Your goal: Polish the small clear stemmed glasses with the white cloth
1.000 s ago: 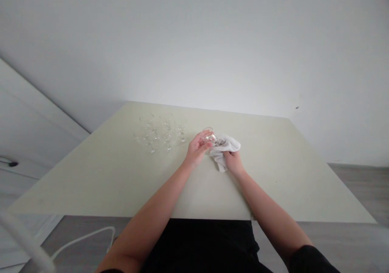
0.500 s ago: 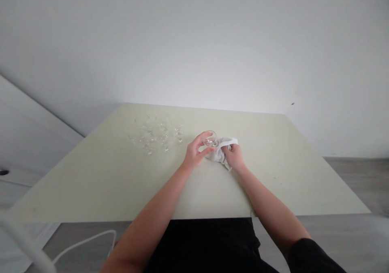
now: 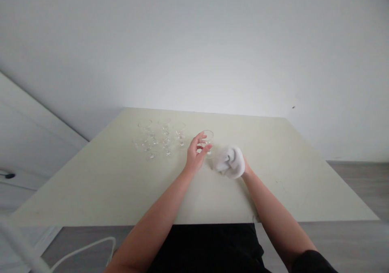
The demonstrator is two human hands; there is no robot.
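L hand (image 3: 196,153) fingers round glass (image 3: 207,138); R hand (image 3: 240,165) under cloth (image 3: 230,162).

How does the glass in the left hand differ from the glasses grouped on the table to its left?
The held glass is gripped by the left hand, close to the white cloth covering the right hand; the grouped glasses are touched by nobody. The held glass is alone; the grouped glasses cluster together farther left on the table. All are clear, small and upright.

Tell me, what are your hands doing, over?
Left hand grips glass, upright. Right hand bunched in cloth. More glasses stand left on table.
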